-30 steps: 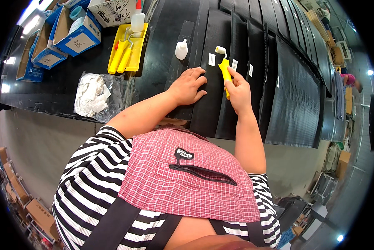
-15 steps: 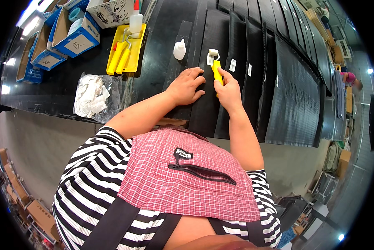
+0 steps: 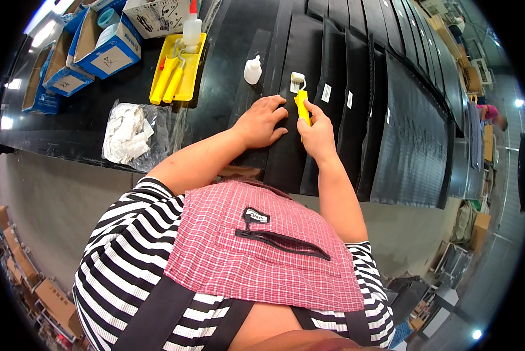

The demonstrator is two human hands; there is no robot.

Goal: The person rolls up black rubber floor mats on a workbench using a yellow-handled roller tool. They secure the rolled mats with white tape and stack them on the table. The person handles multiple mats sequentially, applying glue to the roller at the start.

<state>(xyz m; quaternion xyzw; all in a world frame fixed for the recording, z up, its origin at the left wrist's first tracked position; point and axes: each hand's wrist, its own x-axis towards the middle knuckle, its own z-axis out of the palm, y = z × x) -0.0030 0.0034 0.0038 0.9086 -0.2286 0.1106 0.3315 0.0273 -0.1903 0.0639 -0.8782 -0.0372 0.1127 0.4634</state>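
My right hand (image 3: pixel 318 132) is closed round the yellow handle of a small paint roller (image 3: pixel 302 106). Its white roller head rests over a small white label (image 3: pixel 294 87) on a black sheet (image 3: pixel 300 50). To the left, my left hand (image 3: pixel 262 121) lies open on the same dark surface, fingers bent a little and thumb apart, holding nothing. Beyond it stands a small white squeeze bottle (image 3: pixel 252 70) on a narrow dark strip. More black sheets overlap toward the right, several bearing white labels like this one (image 3: pixel 326 93).
A yellow tray (image 3: pixel 186 88) holds two yellow-handled rollers and a clear bottle (image 3: pixel 191 32) with a red tip. Blue cartons (image 3: pixel 111 61) stand at the far left. White scraps (image 3: pixel 128 134) lie in a clear plastic bag nearer me. The table's front edge runs before my apron.
My right hand and the roller have shifted slightly left, with the roller head a little nearer me over the label. My left hand stays in place.
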